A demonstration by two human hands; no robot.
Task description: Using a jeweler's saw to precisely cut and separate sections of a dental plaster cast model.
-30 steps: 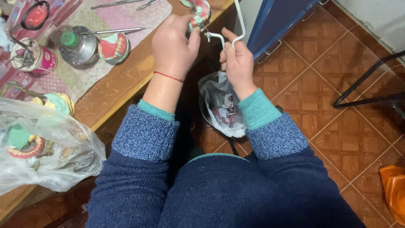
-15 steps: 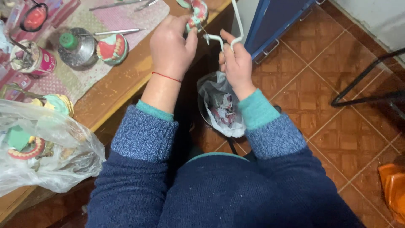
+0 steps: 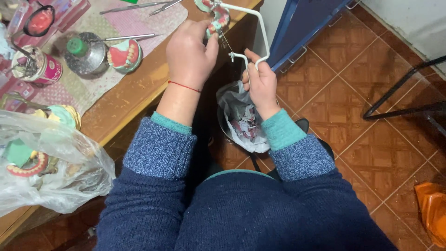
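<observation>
My left hand grips a dental model with pink gums and pale green base, held at the corner of the wooden table. My right hand is closed around the handle of a white wire-frame saw, whose thin blade runs up against the model. Both hands are over the gap beside the table edge. A red thread circles my left wrist.
A bin lined with a grey bag sits on the tiled floor below my hands. On the table lie another dental model, a glass jar with green cap, a tin of tools, metal instruments and a clear plastic bag of models.
Both hands and the saw have shifted slightly; the right hand has moved a little along the model with the saw frame.
</observation>
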